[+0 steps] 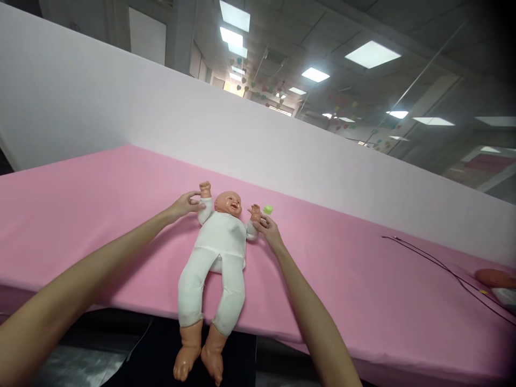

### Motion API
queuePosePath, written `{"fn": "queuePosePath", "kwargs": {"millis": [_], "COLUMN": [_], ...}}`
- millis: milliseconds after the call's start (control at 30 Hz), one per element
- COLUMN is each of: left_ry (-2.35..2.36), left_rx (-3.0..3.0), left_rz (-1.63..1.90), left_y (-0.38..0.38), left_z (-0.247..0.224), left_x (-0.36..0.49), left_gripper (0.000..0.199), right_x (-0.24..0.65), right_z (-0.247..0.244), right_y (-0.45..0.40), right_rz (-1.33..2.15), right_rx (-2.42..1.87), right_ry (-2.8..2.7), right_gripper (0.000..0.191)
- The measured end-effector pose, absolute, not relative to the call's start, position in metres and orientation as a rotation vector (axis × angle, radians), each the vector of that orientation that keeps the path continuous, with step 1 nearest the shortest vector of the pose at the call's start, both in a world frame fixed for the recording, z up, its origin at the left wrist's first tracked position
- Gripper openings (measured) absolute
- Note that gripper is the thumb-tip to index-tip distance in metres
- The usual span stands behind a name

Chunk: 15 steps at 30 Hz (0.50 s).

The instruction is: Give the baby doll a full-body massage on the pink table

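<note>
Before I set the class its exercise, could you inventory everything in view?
Padded surface: one, pink, across the middle
Doll: one, white clothes, on the surface, feet past its edge
Small item: one, light green, beyond the doll
Cord: count unclear, black, right
Rounded item: one, reddish-brown, right edge
Partition: one, white, behind the surface
Ceiling lights: several, white, above
Hanging hearts: many, mixed colours, background
Left hand: one, bare, at doll's raised arm
Right hand: one, bare, at doll's other wrist
</note>
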<state>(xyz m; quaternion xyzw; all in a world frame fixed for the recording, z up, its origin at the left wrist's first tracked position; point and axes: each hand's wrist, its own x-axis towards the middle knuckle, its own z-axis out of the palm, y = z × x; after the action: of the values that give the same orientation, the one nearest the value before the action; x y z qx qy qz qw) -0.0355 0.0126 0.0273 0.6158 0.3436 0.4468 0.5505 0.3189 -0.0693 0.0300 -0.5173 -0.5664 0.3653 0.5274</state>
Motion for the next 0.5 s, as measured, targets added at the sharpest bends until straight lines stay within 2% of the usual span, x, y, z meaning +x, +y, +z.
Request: {"fn": "queuePosePath", "kwargs": {"millis": [133, 200, 300, 367, 500], "left_ry": [1.052, 1.148, 1.254, 1.278, 0.997], "left_rx": [1.249, 1.234, 1.223, 1.227, 1.339], "left_rz": [1.041, 0.969, 0.925, 0.913, 0.985], "left_y": [0.034, 0.04, 0.044, 0.042, 0.031], "left_z": [0.017, 0.012, 0.009, 0.012, 0.024], "left_x": [-0.003, 0.007, 0.013, 0.01, -0.012], "left_gripper": [0.047, 0.042, 0.041, 0.042, 0.049], "right_x": [0.307, 0.302, 0.298, 0.299, 0.313], "right_z": [0.016, 0.009, 0.004, 0.006, 0.021], "right_y": [-0.029, -0.019, -0.015, -0.019, -0.044], "right_rz": [0.883, 0.891, 0.9, 0.912, 0.973], "right_rx": [-1.471, -1.539, -1.561, -1.531, -1.294], "right_ry": [-1.136, -1.071, -1.022, -1.022, -1.218], "right_gripper": [0.039, 0.034, 0.031, 0.036, 0.048]}}
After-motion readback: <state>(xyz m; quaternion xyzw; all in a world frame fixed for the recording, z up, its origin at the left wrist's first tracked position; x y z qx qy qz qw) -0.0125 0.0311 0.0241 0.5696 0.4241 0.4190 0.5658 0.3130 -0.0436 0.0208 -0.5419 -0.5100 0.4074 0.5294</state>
